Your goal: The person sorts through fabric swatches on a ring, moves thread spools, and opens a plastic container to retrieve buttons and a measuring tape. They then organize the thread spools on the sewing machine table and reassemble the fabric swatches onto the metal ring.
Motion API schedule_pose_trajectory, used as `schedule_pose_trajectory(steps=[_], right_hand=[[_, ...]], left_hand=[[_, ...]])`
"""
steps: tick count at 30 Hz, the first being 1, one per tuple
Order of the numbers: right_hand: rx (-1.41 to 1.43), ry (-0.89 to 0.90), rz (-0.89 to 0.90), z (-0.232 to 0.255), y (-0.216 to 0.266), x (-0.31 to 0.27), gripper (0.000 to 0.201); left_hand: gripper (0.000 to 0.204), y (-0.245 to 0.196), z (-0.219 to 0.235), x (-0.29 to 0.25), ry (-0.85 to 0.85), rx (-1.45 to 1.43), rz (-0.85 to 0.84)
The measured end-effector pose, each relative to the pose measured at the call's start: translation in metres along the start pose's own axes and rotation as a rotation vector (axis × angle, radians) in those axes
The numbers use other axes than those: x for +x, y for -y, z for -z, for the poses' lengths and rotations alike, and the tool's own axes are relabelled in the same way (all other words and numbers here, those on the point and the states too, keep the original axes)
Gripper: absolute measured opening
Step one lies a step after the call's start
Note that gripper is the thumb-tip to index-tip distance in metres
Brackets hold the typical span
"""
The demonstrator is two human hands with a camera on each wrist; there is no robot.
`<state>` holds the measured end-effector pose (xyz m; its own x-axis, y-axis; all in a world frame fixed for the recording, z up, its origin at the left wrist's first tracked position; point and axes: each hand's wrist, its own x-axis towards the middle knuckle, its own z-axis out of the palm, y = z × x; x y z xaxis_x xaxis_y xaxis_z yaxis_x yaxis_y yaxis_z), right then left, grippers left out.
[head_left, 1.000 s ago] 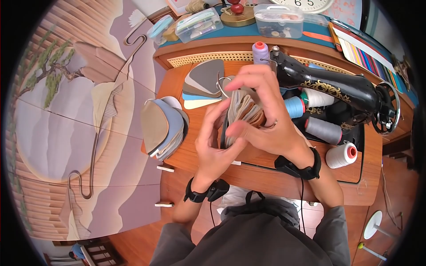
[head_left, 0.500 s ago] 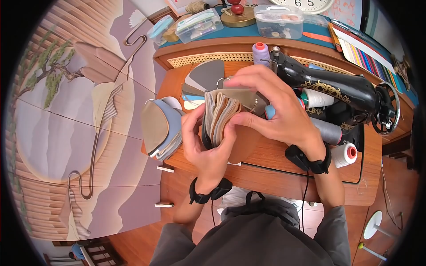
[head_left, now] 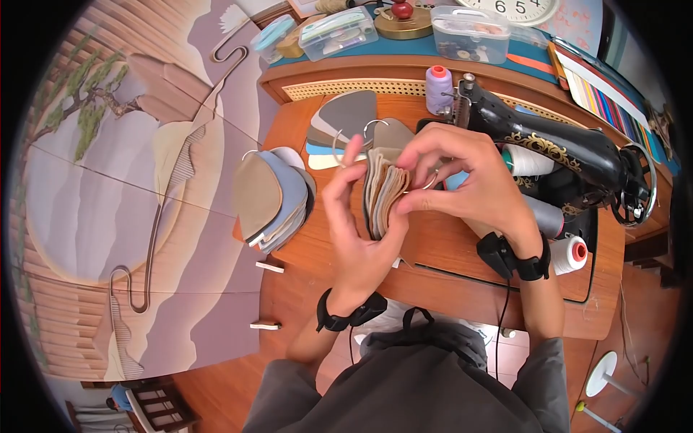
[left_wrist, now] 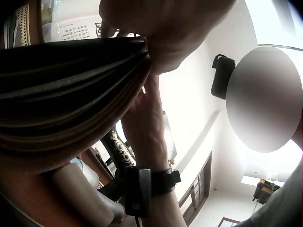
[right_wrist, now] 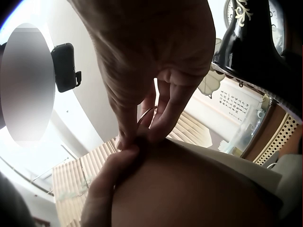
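A thick bundle of tan, grey and brown material swatches [head_left: 384,191] hangs between both hands over the table, its edges upward in the head view. My left hand [head_left: 364,263] grips it from the left, thumb on the near side, one finger raised. My right hand [head_left: 480,173] pinches a thin metal ring [right_wrist: 148,113] at the bundle's right end. In the left wrist view the swatch bundle [left_wrist: 61,99] spreads in dark layers from the right hand's fingers. Brown swatch [right_wrist: 180,189] fills the lower part of the right wrist view.
Another ringed swatch stack [head_left: 267,191] lies at the table's left edge, and fanned swatches [head_left: 345,115] lie behind the hands. A black sewing machine [head_left: 563,141] stands at right among several thread spools [head_left: 570,255]. Plastic boxes [head_left: 471,35] line the back shelf.
The right hand has moved right from over the bundle to its ring end. The bundle has turned in the left hand, showing more layered edges. The head view has shifted slightly.
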<state>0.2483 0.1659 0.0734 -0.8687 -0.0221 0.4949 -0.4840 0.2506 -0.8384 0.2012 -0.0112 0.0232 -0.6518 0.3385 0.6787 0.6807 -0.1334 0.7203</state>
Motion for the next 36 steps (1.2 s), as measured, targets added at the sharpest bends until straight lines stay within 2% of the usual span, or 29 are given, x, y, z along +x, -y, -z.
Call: schedule_pose_trajectory(steps=[1, 2, 4, 5, 7, 8, 10, 13, 17, 19, 23, 27, 30, 32, 33, 36], right_hand=[[-0.027, -0.016, -0.006, -0.002, 0.001, 0.0, 0.037], [-0.025, -0.009, -0.003, -0.003, -0.001, 0.0, 0.037], [-0.06, -0.13, 0.033, -0.007, -0.005, 0.0, 0.036], [-0.056, -0.124, 0.036, -0.006, -0.003, 0.0, 0.036], [-0.214, -0.108, -0.138, -0.004, 0.006, -0.002, 0.031], [-0.212, -0.107, -0.135, -0.005, 0.007, -0.001, 0.031], [-0.147, -0.095, -0.257, -0.006, 0.007, -0.002, 0.029], [-0.064, -0.048, -0.198, -0.002, 0.0, -0.002, 0.028], [-0.139, 0.019, -0.244, 0.005, 0.01, -0.002, 0.026], [-0.177, 0.026, -0.102, 0.006, 0.009, -0.004, 0.022], [-0.104, 0.044, -0.111, 0.006, 0.01, -0.005, 0.018], [-0.27, 0.034, 0.052, 0.004, 0.014, -0.005, 0.012], [-0.355, -0.002, 0.15, 0.001, 0.017, -0.005, 0.01], [-0.371, -0.022, 0.196, 0.0, 0.018, -0.005, 0.01], [-0.371, -0.025, 0.208, 0.0, 0.018, -0.005, 0.01], [-0.385, -0.031, 0.231, -0.001, 0.018, -0.004, 0.01]], left_hand=[[0.063, -0.005, -0.002, -0.002, 0.016, -0.096, 0.079], [0.063, -0.006, -0.003, -0.002, 0.01, -0.091, 0.077], [0.058, -0.007, -0.004, -0.001, -0.002, -0.157, 0.096], [0.059, -0.006, -0.003, 0.001, -0.023, -0.106, 0.068], [0.06, -0.008, -0.003, 0.003, -0.049, -0.093, 0.073], [0.061, -0.009, -0.003, 0.004, -0.068, -0.087, 0.077], [0.06, -0.006, -0.001, 0.003, -0.06, -0.028, 0.058], [0.058, -0.004, -0.003, 0.003, -0.045, 0.028, 0.014], [0.058, 0.004, -0.003, 0.002, -0.021, 0.087, -0.062], [0.059, 0.0, -0.005, 0.002, -0.03, 0.075, -0.046], [0.061, -0.002, -0.003, 0.002, -0.025, 0.085, -0.018], [0.06, -0.004, 0.001, 0.003, 0.001, 0.047, -0.036], [0.053, 0.003, 0.014, 0.003, 0.089, 0.041, -0.084], [0.048, 0.008, 0.018, 0.005, 0.125, -0.211, -0.01], [0.044, 0.008, 0.018, 0.006, 0.133, -0.24, -0.024], [0.046, 0.007, 0.021, 0.008, 0.113, -0.201, 0.008]])
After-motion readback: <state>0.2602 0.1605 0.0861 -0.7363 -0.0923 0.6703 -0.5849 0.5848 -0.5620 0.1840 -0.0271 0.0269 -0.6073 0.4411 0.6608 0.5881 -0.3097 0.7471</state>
